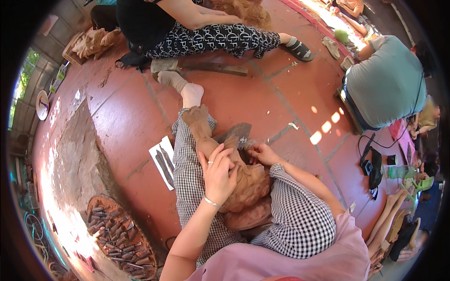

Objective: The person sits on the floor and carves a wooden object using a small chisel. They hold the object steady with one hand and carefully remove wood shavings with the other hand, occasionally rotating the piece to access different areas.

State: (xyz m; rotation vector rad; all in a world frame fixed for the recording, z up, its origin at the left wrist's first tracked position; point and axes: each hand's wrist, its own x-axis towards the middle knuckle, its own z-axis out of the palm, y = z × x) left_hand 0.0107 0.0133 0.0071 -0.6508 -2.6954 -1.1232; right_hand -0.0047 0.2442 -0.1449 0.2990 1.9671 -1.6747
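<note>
A brown carved wooden figure (246, 187) lies between my legs, its narrower end pointing up toward my bare foot. Over its left side rests my left hand (219, 174), with a ring and a bracelet, fingers bent and apart against the wood. My right hand (261, 153) is at the carving's far right side, its fingers curled inward and pressed together; whatever they pinch is hidden. Beside those fingertips a dark grey, sandpaper-like piece (239, 135) with pale markings sticks up. Left of my leg, a white sheet (161, 161) carries dark, slender strips.
At lower left, a tray (104, 202) holds several carving tools next to a long, rough slab (79, 145). A wooden mallet (211, 68) lies ahead, near a seated person in patterned trousers (215, 38). Another person in a grey-green shirt (386, 82) sits at right, near a black bag (375, 168).
</note>
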